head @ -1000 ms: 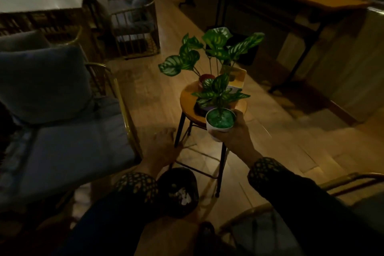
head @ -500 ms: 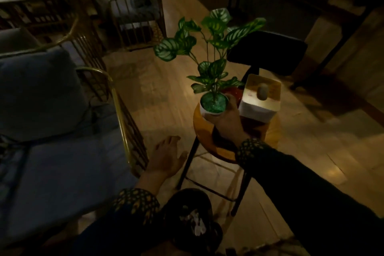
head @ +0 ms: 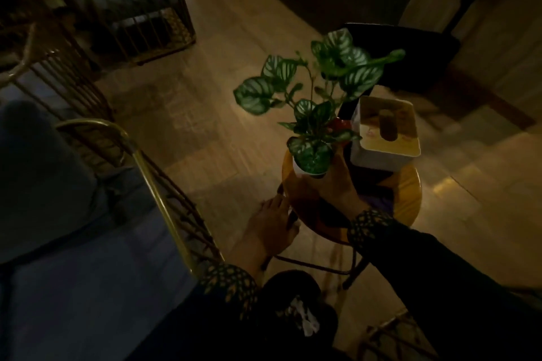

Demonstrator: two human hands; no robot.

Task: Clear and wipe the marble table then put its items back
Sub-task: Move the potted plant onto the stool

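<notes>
Over dim wood floor, round stool (head: 409, 184) bears tissue box (head: 384, 138); right hand (head: 337, 182) grips potted plant (head: 311, 155), left hand (head: 271, 228) relaxed, pot base hidden.

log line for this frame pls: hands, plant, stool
right hand: grips potted plant at wooden stool top | left hand: open beside stool | tissue box: on stool | contact: unclear

Dim, warm-toned head view. The brightest zone is the wooden floor (head: 205, 132) at centre and the right, lit yellow as if from the far right; a glossy patch glints near the right edge. The left armchair cushion (head: 58, 243) lies in blue-grey shadow. Motion blur softens the plant leaves (head: 337, 73) and tissue box (head: 384, 138). Corners darken, and lines bow toward the edges.
</notes>
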